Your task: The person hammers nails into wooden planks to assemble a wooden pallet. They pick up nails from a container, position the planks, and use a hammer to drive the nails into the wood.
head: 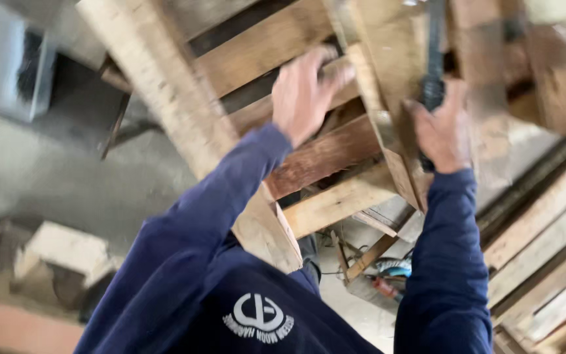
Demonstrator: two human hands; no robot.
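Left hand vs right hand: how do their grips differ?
The left hand lies spread on the slats of the wooden pallet, fingers open; the right hand is closed around a dark bar-like tool. The left reaches higher; the right sits nearer the pallet's edge. Both wear dark blue sleeves.

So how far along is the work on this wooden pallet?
Done: loose boards lie stacked at the right. In hand: the left hand presses on the pallet, while the right hand grips a dark bar tool against it. Left: several slats remain fixed to the pallet's frame.
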